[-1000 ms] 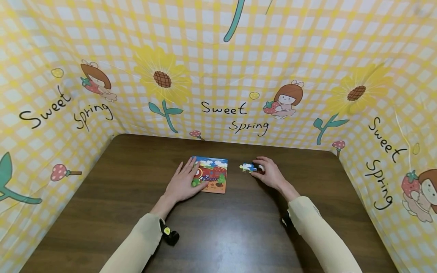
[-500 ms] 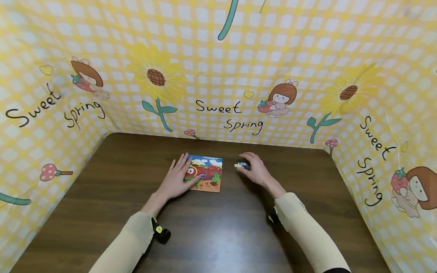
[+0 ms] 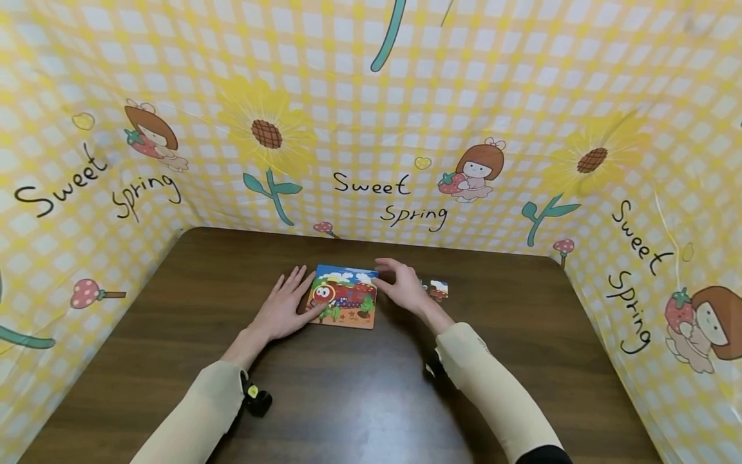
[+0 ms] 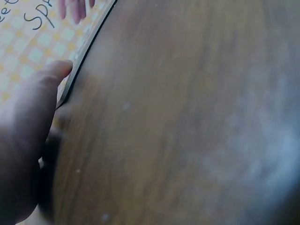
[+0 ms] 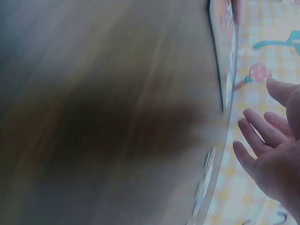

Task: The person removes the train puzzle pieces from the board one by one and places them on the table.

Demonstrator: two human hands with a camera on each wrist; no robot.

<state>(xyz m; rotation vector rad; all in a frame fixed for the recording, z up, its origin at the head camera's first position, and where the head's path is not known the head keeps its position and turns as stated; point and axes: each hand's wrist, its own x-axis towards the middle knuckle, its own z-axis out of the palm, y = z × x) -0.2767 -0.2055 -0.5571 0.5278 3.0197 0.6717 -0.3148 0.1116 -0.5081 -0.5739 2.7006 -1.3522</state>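
A picture puzzle (image 3: 348,299) with a red train scene lies flat on the table in the head view. My left hand (image 3: 284,308) rests along its left side, fingers straight and spread. In the left wrist view the left thumb (image 4: 42,89) reaches the board's edge. At the puzzle's right edge is my right hand (image 3: 404,288), thumb and fingers apart with nothing between them. The right wrist view shows that hand's loosely bent, separated fingers (image 5: 255,133) beside the board (image 5: 221,51). Loose puzzle pieces (image 3: 438,290) lie just right of the right hand, partly hidden by it.
The dark wooden table (image 3: 348,399) is enclosed at the back and sides by a yellow checked cloth (image 3: 371,116) printed with flowers and words. A black device (image 3: 259,403) is strapped at the left wrist.
My right hand has left the loose pieces and moved left to the puzzle's right edge, uncovering some pieces. My left hand has slid slightly left, showing more of the picture.
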